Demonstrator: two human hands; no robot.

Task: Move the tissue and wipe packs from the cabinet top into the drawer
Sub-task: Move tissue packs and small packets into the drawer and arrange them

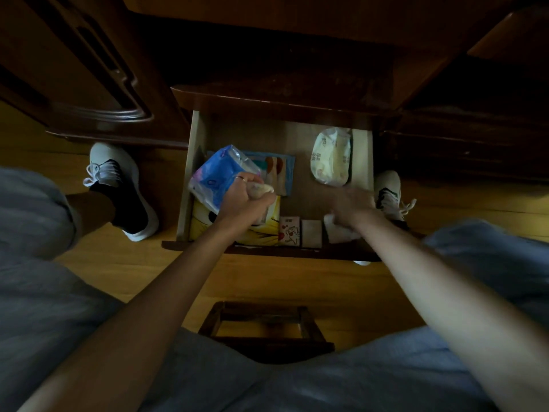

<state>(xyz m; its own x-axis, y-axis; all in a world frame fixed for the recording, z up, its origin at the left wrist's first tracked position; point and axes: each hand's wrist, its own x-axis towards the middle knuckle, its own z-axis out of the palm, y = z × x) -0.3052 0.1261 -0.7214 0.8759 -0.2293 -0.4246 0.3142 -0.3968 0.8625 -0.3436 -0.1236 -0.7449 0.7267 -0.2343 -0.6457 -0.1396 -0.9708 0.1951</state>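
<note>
The wooden drawer (193, 162) is pulled out below me. My left hand (248, 200) grips a blue and white tissue pack (217, 176) at the drawer's left side, over a yellow cartoon pack (208, 224). My right hand (353, 208) is blurred over the front right corner, touching a small white pack (337, 231); its grip is unclear. A pale yellow wipe pack (331, 157) lies at the back right. A small pack with a cartoon print (289, 231) and a plain one (312, 233) lie along the front.
A flat blue-edged packet (280, 171) lies in the drawer's back middle. The dark cabinet (267, 55) rises behind, with a door (89, 69) open at the left. My shoes (118, 185) flank the drawer on the wooden floor, and a stool (264, 325) is under me.
</note>
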